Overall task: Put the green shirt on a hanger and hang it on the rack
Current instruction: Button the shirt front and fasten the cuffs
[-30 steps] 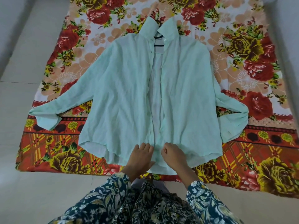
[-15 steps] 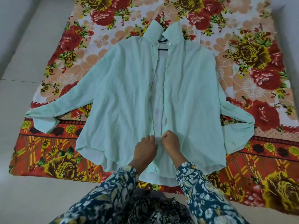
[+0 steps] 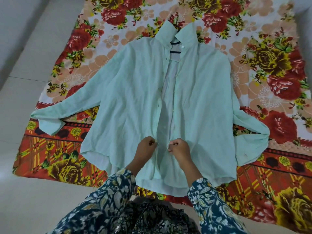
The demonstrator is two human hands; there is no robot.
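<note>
So you've got the green shirt spread flat, front side up, on a big floral bedsheet that's laid straight on a pale tiled floor. The sheet is loud: red and yellow roses on a peach and white ground up at the far end, then an orange and yellow plaid border with more yellow roses along the near edge. Grey wall runs along the far left, and there's another pale surface at the far right corner, can't really tell what it is. The shirt's collar points away from you, both sleeves stretched out, the left one lying straight toward the left edge of the sheet and the right one bent back on itself near the right side. A dark hanger is already inside the shirt, only bits of it peek out at the open neck. The front is unbuttoned, with a gap running down the middle. Your left hand is closed in a pinch on the left front edge low down, and your right hand is curled shut on the right front edge just beside it, the two hands close but not touching. Your dark floral sleeves fill the near bottom of the view.
</note>
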